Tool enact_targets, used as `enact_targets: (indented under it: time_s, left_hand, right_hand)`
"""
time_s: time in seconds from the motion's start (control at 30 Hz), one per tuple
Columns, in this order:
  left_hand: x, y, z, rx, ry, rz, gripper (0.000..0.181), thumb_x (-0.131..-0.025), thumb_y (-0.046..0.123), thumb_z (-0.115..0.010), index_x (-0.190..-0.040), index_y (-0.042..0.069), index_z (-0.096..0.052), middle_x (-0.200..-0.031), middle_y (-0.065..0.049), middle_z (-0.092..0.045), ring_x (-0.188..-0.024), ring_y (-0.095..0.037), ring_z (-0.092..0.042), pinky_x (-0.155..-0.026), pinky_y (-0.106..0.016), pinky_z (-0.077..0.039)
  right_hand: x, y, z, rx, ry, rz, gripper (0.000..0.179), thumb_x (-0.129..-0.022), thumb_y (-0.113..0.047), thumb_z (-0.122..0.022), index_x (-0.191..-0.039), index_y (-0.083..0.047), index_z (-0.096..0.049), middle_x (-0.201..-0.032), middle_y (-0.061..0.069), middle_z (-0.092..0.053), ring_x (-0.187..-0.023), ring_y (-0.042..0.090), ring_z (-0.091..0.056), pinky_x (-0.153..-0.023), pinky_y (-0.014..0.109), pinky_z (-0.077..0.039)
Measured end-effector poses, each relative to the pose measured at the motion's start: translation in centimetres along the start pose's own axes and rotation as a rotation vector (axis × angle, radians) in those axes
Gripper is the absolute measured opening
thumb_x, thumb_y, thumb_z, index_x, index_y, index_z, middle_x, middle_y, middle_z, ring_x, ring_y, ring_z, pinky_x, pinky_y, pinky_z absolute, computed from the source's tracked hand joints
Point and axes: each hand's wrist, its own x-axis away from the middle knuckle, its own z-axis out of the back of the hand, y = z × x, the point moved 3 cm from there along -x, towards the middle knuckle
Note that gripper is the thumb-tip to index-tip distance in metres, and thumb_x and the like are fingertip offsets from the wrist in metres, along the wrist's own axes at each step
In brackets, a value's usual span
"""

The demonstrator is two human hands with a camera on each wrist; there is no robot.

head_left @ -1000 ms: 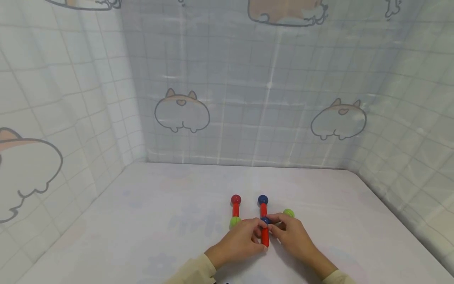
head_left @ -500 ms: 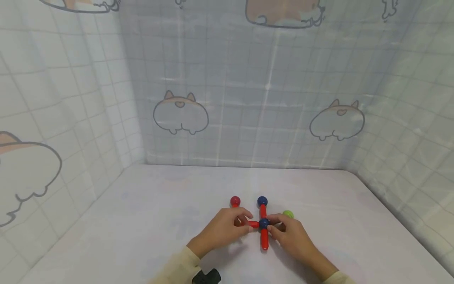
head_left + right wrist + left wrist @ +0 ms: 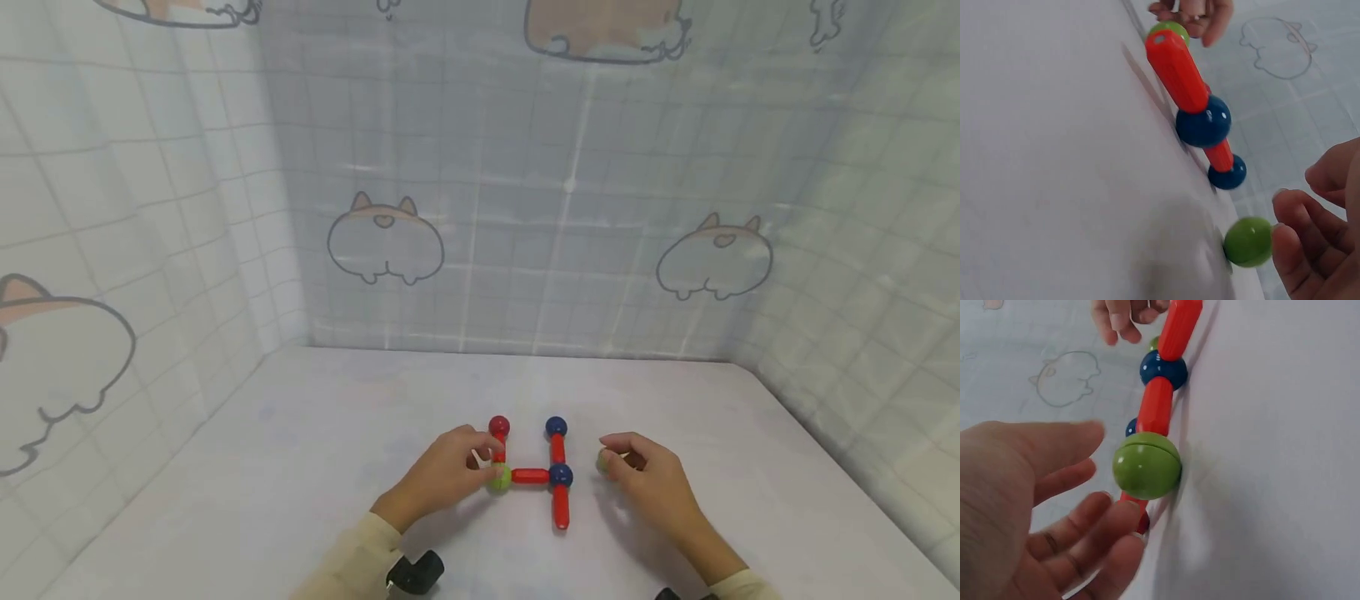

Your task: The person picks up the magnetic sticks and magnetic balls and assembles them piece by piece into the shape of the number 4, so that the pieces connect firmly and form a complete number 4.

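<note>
Red rods and coloured balls lie joined in an h-like figure on the table. A crosswise rod (image 3: 531,476) links a green ball (image 3: 501,479) to a blue ball (image 3: 561,475). From that blue ball one rod (image 3: 557,448) runs back to another blue ball (image 3: 557,427), and one (image 3: 561,507) points forward. Behind the green ball, a partly covered rod reaches a red ball (image 3: 499,426). My left hand (image 3: 442,471) hovers at the green ball, thumb and fingers apart in the left wrist view. My right hand (image 3: 652,479) has fingertips beside a loose green ball (image 3: 1249,242), not closed round it.
The white table (image 3: 337,417) spreads around the figure. A pale gridded curtain (image 3: 480,317) with cartoon dogs encloses the back and both sides. A black device (image 3: 416,573) sits at my left wrist.
My left hand has moved left from the front rod, past the crosswise rod, to the joined green ball. My right hand has left the middle blue ball and moved right to the loose green ball.
</note>
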Motion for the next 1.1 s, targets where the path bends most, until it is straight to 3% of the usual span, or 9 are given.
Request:
enact_targets:
  time_s: [0.1,0.23,0.53,0.77,1.1]
  left_hand:
    - [0.1,-0.2,-0.3,-0.009,-0.055,0.027,0.025,-0.086,0.030,-0.079,-0.109,0.021,-0.072,-0.094,0.003,-0.059,-0.080,-0.013,-0.057,-0.065,-0.026,-0.052]
    - [0.3,-0.4,-0.6,-0.003,-0.073,0.049,0.029,-0.084,0.032,-0.081,-0.111,0.023,-0.073,-0.094,0.003,-0.058,-0.081,-0.013,-0.057,-0.067,-0.027,-0.052]
    - [0.2,-0.9,-1.3,-0.032,-0.080,0.053,0.034,-0.082,0.024,-0.083,-0.114,0.020,-0.073,-0.091,0.011,-0.059,-0.083,-0.010,-0.058,-0.070,-0.022,-0.053]
    - [0.1,-0.7,-1.4,-0.052,-0.073,0.071,0.036,-0.082,0.025,-0.083,-0.115,0.020,-0.073,-0.089,0.012,-0.059,-0.081,-0.009,-0.057,-0.067,-0.024,-0.052]
    - [-0.3,-0.3,-2.0,-0.108,-0.057,0.080,0.038,-0.081,0.027,-0.083,-0.118,0.022,-0.072,-0.090,0.013,-0.059,-0.080,-0.008,-0.056,-0.068,-0.026,-0.052]
  right_hand:
    - [-0.2,0.5,0.9,0.016,0.059,0.025,0.021,-0.094,-0.016,-0.069,-0.114,-0.009,-0.072,-0.095,0.000,-0.070,-0.079,0.013,-0.062,-0.067,0.025,-0.050]
    - [-0.6,1.3,1.5,0.067,0.106,0.047,0.021,-0.094,-0.015,-0.068,-0.113,-0.010,-0.073,-0.099,-0.001,-0.071,-0.087,0.014,-0.064,-0.075,0.027,-0.049]
    - [-0.7,2.3,0.4,0.097,-0.059,-0.024,0.040,-0.093,-0.025,-0.071,-0.132,-0.017,-0.066,-0.129,0.005,-0.063,-0.112,0.024,-0.061,-0.094,0.050,-0.050]
    - [-0.7,2.3,-0.1,0.168,-0.089,-0.027,0.039,-0.091,-0.019,-0.072,-0.129,-0.018,-0.068,-0.122,0.007,-0.066,-0.108,0.027,-0.064,-0.087,0.048,-0.054]
    - [-0.4,2.4,0.4,0.130,-0.095,-0.039,0.035,-0.090,-0.016,-0.073,-0.124,-0.013,-0.068,-0.119,0.005,-0.069,-0.105,0.025,-0.066,-0.089,0.046,-0.055]
